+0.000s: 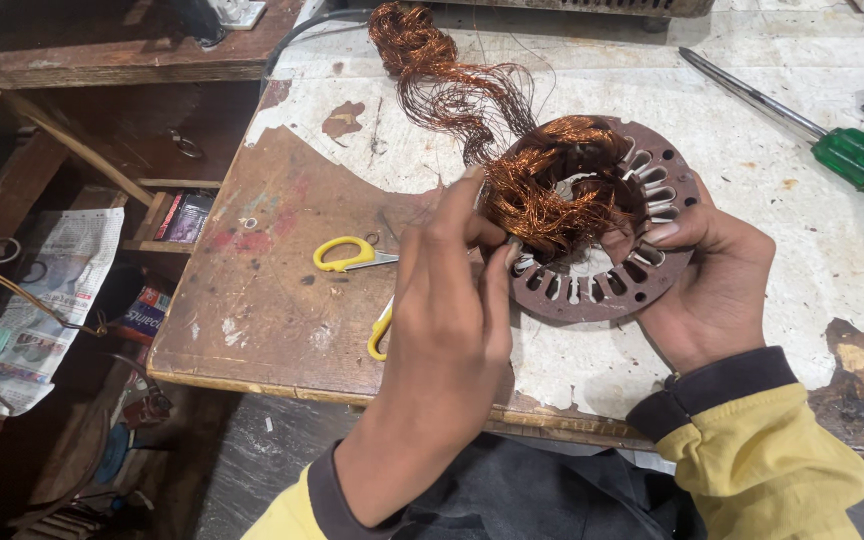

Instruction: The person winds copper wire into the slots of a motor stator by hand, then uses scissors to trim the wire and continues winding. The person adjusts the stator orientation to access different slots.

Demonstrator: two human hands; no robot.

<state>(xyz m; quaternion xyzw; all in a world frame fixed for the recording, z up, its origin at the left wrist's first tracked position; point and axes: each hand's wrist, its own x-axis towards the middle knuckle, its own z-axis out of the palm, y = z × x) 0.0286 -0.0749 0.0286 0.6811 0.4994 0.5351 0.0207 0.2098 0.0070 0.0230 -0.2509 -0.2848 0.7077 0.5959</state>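
Looking down at centre frame, I see the left hand [452,300] pinched shut on the copper winding [552,185], fingertips buried in the tangled wire where it bulges out of the stator core [602,225]. My right hand [707,275] is curled round the core's right rim, thumb lying across the slotted face, holding the ring tilted up off the workbench [282,300]. A loose tail of copper wire [432,75] trails away toward the upper middle of the frame. Just left of the left wrist, yellow-handled scissors [352,255] lie flat on the bench, partly hidden by that hand. At the upper right, a green-handled screwdriver [832,140] rests well apart from both hands
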